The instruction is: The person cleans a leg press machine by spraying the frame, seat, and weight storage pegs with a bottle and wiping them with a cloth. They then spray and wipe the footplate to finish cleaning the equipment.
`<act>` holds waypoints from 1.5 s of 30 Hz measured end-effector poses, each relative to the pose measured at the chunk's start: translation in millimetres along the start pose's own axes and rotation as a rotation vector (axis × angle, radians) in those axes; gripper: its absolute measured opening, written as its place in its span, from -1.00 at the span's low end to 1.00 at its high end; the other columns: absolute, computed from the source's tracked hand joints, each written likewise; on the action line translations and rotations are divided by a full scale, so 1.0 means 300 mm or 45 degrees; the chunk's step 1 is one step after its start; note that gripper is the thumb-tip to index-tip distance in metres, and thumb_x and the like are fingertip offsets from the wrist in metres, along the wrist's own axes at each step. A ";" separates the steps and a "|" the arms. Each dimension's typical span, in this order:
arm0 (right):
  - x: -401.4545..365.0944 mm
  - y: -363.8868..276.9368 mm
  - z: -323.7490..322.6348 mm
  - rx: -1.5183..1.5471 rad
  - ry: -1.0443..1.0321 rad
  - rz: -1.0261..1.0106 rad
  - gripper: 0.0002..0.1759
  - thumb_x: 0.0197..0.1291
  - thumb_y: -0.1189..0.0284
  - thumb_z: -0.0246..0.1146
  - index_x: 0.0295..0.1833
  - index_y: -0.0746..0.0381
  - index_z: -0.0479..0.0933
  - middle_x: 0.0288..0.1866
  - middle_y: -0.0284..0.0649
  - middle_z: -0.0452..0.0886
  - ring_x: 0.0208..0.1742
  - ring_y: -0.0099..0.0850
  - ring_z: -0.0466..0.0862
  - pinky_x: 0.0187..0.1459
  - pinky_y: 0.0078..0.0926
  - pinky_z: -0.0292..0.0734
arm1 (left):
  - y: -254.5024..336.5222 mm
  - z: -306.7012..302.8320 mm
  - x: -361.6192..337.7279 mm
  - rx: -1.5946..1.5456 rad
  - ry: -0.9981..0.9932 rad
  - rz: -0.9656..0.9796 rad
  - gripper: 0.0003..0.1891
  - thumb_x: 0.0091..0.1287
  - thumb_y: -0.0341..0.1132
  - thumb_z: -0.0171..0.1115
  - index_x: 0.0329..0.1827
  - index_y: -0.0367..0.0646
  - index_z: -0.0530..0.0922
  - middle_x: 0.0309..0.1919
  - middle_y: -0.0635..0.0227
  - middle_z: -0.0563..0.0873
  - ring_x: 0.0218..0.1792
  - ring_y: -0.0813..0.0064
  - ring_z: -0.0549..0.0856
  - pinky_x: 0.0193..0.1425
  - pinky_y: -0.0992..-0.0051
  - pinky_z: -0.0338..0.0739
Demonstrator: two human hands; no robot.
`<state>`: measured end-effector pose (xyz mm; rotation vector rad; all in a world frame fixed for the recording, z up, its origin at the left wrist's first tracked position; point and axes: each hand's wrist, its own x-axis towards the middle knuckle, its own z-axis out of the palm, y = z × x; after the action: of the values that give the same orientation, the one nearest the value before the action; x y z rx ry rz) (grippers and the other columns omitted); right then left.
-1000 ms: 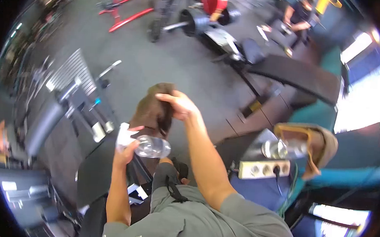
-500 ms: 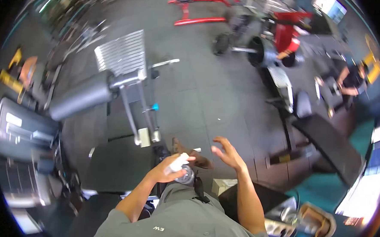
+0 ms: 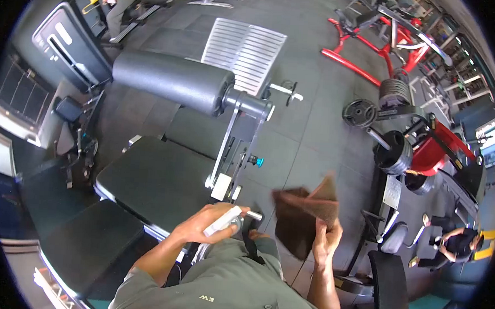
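Note:
My left hand (image 3: 207, 224) is closed around a spray bottle (image 3: 222, 221) with a white head, held in front of my waist. Most of the bottle is hidden by the fingers and my shirt. My right hand (image 3: 327, 242) grips the lower right edge of a brown cloth (image 3: 297, 227), which hangs folded and slightly blurred in the air. Left of my left hand lies the black padded seat (image 3: 157, 172) of an exercise machine. Its grey roller pad (image 3: 170, 80) stands above the seat, on a metal arm with a teal knob (image 3: 256, 161).
A ribbed metal footplate (image 3: 242, 50) is beyond the roller. At right are weight plates (image 3: 393, 152), a red-framed machine (image 3: 370, 49) and a black curved pad (image 3: 388, 290). One person (image 3: 458, 244) sits at far right; another person (image 3: 118, 8) stands at far left.
My right hand was empty with fingers spread; now it holds the brown cloth. The view has turned right, and the roller machine appears larger. My left hand still holds the spray bottle.

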<state>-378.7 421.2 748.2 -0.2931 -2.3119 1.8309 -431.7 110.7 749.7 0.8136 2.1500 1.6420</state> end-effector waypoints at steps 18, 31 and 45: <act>0.474 0.259 0.546 -0.116 -0.439 -0.924 -0.46 0.11 0.58 0.29 0.25 0.42 0.47 0.38 0.08 0.45 0.44 -0.04 0.42 0.44 0.01 0.28 | 0.042 0.262 -0.235 0.469 1.272 -0.442 -0.05 0.45 0.45 -0.42 -0.39 -0.24 0.73 -0.40 0.23 0.78 -0.26 0.25 0.72 -0.10 0.30 0.60; 0.589 -0.114 0.388 0.069 -0.269 -0.396 -0.44 0.50 0.10 0.05 0.34 0.34 0.42 0.33 -0.01 0.47 0.36 -0.14 0.45 0.38 -0.14 0.34 | -0.115 0.023 -0.333 0.271 1.003 -0.240 -0.28 0.50 0.29 -0.15 -0.15 -0.29 0.66 -0.37 0.21 0.78 -0.25 0.22 0.73 -0.17 0.29 0.62; 0.814 -0.024 0.810 -0.708 -0.029 -1.148 -0.50 0.51 0.20 -0.13 -0.22 0.36 0.56 -0.17 0.05 0.68 -0.09 0.08 0.68 0.05 0.04 0.54 | -0.197 -0.063 -0.435 0.155 0.764 -0.239 -0.23 0.51 0.31 -0.17 -0.18 -0.36 0.63 -0.40 0.16 0.76 -0.30 0.24 0.73 -0.20 0.33 0.61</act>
<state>-677.7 255.5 704.2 0.6147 -2.3205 0.7611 -354.1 6.1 687.2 0.1310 2.6388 1.8301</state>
